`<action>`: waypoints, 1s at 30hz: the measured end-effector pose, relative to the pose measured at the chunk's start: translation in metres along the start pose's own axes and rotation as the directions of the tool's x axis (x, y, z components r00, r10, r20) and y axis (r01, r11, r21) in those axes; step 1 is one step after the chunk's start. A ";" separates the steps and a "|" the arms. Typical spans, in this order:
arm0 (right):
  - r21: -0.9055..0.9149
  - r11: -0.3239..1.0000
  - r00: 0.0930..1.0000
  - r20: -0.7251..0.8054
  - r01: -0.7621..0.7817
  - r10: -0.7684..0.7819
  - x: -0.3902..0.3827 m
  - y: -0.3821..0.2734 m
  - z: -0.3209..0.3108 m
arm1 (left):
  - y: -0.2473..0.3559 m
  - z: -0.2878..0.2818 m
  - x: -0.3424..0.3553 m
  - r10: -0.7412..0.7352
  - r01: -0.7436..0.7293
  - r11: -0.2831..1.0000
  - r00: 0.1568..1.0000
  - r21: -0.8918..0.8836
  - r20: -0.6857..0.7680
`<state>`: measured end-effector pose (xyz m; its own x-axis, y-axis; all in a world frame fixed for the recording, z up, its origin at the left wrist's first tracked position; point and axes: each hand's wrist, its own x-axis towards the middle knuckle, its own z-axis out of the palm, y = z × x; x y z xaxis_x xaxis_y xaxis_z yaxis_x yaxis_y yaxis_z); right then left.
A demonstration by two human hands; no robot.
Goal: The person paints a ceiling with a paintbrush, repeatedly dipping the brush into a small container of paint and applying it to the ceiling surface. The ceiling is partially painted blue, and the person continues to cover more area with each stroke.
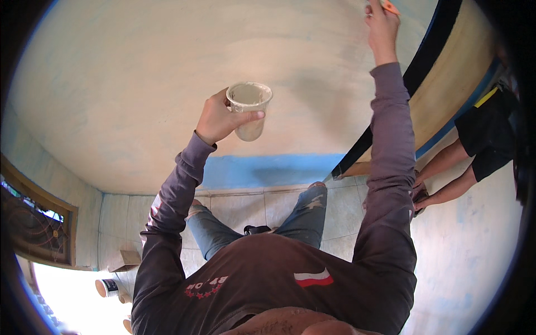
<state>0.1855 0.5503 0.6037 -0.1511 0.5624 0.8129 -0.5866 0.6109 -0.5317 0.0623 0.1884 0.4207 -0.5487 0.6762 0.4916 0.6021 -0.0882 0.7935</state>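
My left hand (219,119) is closed around a clear plastic cup (249,129) in front of the wall, its thumb across the near side. Pale cream paint coats the inside and rim of this cup. Stretched up and to the right, my right hand (383,34) grips a paintbrush (390,6) by its orange handle. The brush's bristles do not show at the top of the picture. Both hands are close to the cream wall (167,67), whose finish is streaky with faint blue patches.
A blue band (251,170) runs along the wall's foot above the tiled floor (237,211). At right, a dark upright edge (432,50) borders a tan panel, with another person's legs (444,167) nearby. A wooden-framed window (70,234) and a paint bucket (106,287) are at left.
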 end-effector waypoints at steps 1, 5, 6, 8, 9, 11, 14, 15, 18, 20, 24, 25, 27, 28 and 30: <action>-0.007 1.000 0.999 -0.019 -0.027 0.026 0.007 0.003 -0.016 | -0.001 -0.001 -0.001 -0.004 0.004 1.000 1.000 -0.002 0.002; 0.017 0.999 0.999 -0.001 -0.038 0.038 0.036 0.011 -0.099 | 0.000 0.001 0.002 0.000 0.001 1.000 1.000 -0.021 0.010; -0.048 0.997 0.998 -0.046 -0.053 0.051 0.038 0.013 -0.115 | -0.002 0.002 -0.001 -0.008 0.008 1.000 1.000 -0.026 0.004; -0.114 0.992 0.993 -0.109 -0.047 0.034 0.039 0.012 -0.145 | -0.005 0.005 -0.005 -0.016 0.016 0.999 1.000 -0.042 0.005; -0.110 0.994 0.992 -0.124 -0.025 0.011 0.036 0.006 -0.155 | -0.006 0.004 -0.006 -0.021 0.021 0.999 1.000 -0.046 0.007; -0.103 0.995 0.988 -0.152 0.017 -0.032 0.030 -0.006 -0.164 | -0.006 0.004 -0.008 -0.028 0.029 0.999 0.999 -0.035 0.015; -0.093 0.993 0.979 -0.183 0.076 -0.092 0.025 -0.018 -0.167 | -0.005 0.006 -0.007 -0.024 0.025 0.999 0.999 -0.027 0.039; -0.086 0.993 0.984 -0.154 0.076 -0.089 0.021 -0.023 -0.154 | -0.005 0.009 -0.008 -0.024 0.026 0.999 0.999 -0.044 0.043; -0.029 0.998 0.998 -0.028 0.061 -0.061 0.011 -0.016 -0.093 | -0.005 0.013 -0.011 -0.034 0.036 0.997 0.999 -0.068 0.034; -0.057 0.995 0.993 0.081 0.088 -0.083 0.002 -0.022 -0.037 | -0.003 0.015 -0.011 -0.034 0.036 0.996 0.999 -0.078 0.038; 0.011 0.948 0.923 0.227 0.318 -0.312 -0.017 -0.038 0.065 | 0.000 0.017 -0.010 -0.044 0.049 0.995 0.997 -0.081 0.057; 0.103 0.911 0.882 0.226 0.400 -0.413 -0.017 -0.034 0.081 | 0.000 0.016 -0.010 -0.053 0.057 0.995 0.997 -0.081 0.058; 0.057 0.941 0.909 0.244 0.334 -0.338 -0.015 -0.028 0.093 | -0.002 0.015 -0.011 -0.037 0.042 0.996 0.997 -0.080 0.063; 0.033 0.953 0.920 0.251 0.301 -0.299 -0.014 -0.026 0.094 | -0.003 0.015 -0.011 -0.028 0.034 0.996 0.997 -0.080 0.067; -0.023 0.954 0.928 0.237 0.300 -0.286 -0.009 -0.024 0.085 | -0.006 0.013 -0.012 -0.031 0.035 0.997 0.998 -0.065 0.062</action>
<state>0.1330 0.4829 0.6295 -0.1610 0.2153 0.9632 -0.5861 0.7643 -0.2689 0.0733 0.1903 0.4057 -0.5297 0.7228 0.4438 0.5439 -0.1120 0.8316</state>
